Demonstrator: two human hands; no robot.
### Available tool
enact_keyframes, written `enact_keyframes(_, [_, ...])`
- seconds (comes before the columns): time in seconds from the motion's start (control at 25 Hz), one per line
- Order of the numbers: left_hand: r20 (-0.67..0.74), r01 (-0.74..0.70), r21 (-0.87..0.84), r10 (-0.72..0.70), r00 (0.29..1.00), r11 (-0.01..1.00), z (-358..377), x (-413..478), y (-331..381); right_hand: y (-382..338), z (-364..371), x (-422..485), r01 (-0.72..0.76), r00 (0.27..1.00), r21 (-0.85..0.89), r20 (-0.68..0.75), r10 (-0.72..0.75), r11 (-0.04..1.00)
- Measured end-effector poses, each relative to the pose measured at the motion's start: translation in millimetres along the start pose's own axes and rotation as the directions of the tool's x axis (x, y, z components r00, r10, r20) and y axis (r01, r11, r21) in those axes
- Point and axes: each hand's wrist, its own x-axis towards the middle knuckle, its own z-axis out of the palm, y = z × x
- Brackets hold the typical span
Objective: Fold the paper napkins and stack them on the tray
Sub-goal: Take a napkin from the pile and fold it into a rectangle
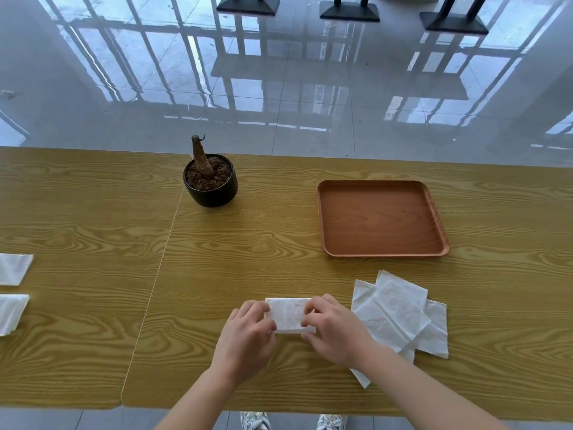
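A white paper napkin (288,313), folded into a small rectangle, lies flat on the wooden table near the front edge. My left hand (248,336) grips its left end and my right hand (333,328) grips its right end, fingers curled over the paper. Just right of my right hand lies a loose pile of unfolded white napkins (400,315), overlapping at angles. The brown wooden tray (434,212) sits beyond that pile at the right and holds nothing.
A black pot with a bare trunk stub (210,181) stands at the back centre. Two more white napkins (12,268) (12,311) lie at the far left edge. A seam (161,268) runs between two tabletops. Shiny tiled floor lies beyond the table.
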Motion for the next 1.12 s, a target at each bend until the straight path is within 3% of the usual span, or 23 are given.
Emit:
enact_keyframes(0.16, [-0.036,-0.032,0.081,0.035,0.999,0.996,5,0,1,-1,0,-3,0.010,0.997,-0.025,-0.074,-0.012,1.000])
enact_keyframes(0.32, [0.002,-0.092,0.166,0.093,0.996,0.982,8,-7,3,-3,5,-5,0.047,0.999,-0.119,0.017,-0.045,0.992])
enact_keyframes(0.84, [0.033,-0.004,0.114,0.000,0.999,0.993,18,-17,13,12,-2,11,-0.031,0.998,-0.211,-0.059,0.019,0.977])
enact_keyframes(1.04, [0.039,0.086,0.055,-0.088,0.995,0.995,16,-26,20,10,-7,3,-0.139,0.972,-0.069,-0.201,0.122,0.988])
enact_keyframes(1.12, [0.024,0.102,0.017,-0.103,0.994,0.995,20,-30,22,-2,3,-9,-0.105,0.980,-0.047,-0.173,0.095,0.993])
